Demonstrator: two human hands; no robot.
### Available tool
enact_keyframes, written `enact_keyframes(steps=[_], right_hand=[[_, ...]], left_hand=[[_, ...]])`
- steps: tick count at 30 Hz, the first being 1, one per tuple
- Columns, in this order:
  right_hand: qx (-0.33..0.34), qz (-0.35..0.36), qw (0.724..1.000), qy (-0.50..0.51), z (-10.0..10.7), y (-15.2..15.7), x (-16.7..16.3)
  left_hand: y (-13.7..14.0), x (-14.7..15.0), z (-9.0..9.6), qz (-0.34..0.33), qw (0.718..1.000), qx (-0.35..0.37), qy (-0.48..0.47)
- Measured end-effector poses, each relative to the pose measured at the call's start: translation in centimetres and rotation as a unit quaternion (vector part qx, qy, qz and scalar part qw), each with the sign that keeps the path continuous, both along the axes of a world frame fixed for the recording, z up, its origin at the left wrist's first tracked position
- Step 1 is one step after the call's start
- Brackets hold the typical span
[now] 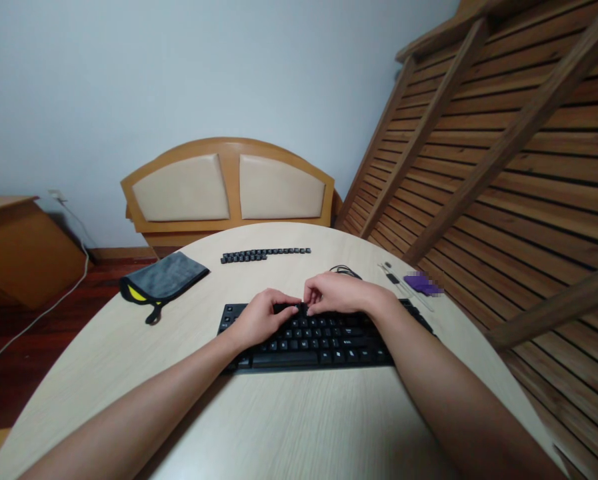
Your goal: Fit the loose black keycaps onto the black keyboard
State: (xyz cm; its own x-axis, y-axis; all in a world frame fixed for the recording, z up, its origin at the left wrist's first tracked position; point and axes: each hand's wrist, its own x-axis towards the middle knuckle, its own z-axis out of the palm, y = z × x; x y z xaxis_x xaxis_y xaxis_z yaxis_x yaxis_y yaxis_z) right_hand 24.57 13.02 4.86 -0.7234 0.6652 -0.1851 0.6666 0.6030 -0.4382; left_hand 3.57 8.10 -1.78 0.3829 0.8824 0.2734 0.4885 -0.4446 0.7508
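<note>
A black keyboard [286, 360] lies on the table in front of me, its near edge toward me. Over its upper rows is my left hand [265, 319], thumb and index finger drawn together at the top row. Facing it from the right, my right hand [335, 293] is bent at the wrist, with thumb and forefinger pinched at nearly the same spot. The fingertips almost meet; whatever is between them is too small to make out. Beyond the keyboard, loose black keycaps [251, 255] sit in neat rows. Both hands cover parts of the upper keys.
To the left is a folded grey cloth [171, 277] with yellow and black trim. A coiled black cable [346, 271] lies behind my right hand. Thin tools [393, 277] and a purple item [423, 283] are near the right edge. Wooden slats [479, 200] lean beside the round table [259, 427].
</note>
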Motion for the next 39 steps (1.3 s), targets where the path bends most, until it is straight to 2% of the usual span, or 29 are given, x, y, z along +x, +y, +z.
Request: enact_keyframes(steps=[9, 25, 39], right_hand=[[0.004, -0.001, 1.000, -0.014, 0.18, -0.24, -0.11], [0.004, 0.020, 0.999, -0.045, 0.64, -0.45, -0.24], [0.015, 0.027, 0.999, -0.023, 0.64, -0.75, -0.43]], left_hand=[[-0.09, 0.00, -0.02, -0.020, 1.000, -0.020, 0.007], [-0.13, -0.26, -0.47, -0.016, 0.999, 0.026, 0.030], [-1.01, 0.07, 0.05, -0.023, 0.988, 0.102, 0.111]])
